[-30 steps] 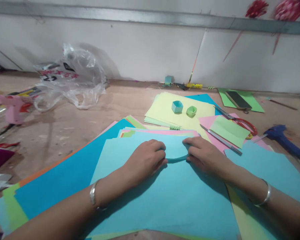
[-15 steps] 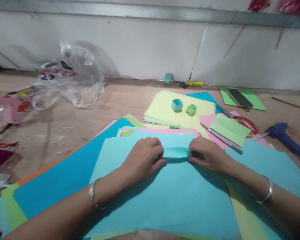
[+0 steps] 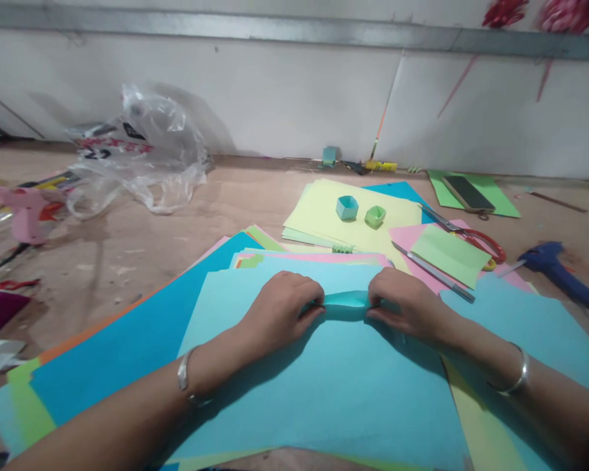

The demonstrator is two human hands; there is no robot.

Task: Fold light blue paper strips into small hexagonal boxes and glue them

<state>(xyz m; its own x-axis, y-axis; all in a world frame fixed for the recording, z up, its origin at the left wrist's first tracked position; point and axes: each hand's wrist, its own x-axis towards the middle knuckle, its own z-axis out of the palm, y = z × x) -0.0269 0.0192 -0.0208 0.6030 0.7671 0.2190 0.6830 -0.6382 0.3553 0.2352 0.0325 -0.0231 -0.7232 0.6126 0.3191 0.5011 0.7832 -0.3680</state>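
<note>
Cluttered worktable (image 3: 177,216), left hand (image 3: 279,311), right hand (image 3: 405,304) pinching rolled teal paper (image 3: 344,303) between them

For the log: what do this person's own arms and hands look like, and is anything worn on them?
Both forearms are bare, with no sleeves in view and no gloves. The left hand has a plain silver-coloured bangle at its wrist. The right hand has a similar silver-coloured bangle on its wrist. No rings or watch can be made out; the fingers are partly curled under.

We see matt light-blue paper sheets (image 3: 324,392) on a rough, dusty brown wooden tabletop (image 3: 177,222), a crinkled glossy clear plastic bag (image 3: 142,157), and shiny metal red-handled scissors (image 3: 464,233).
</note>
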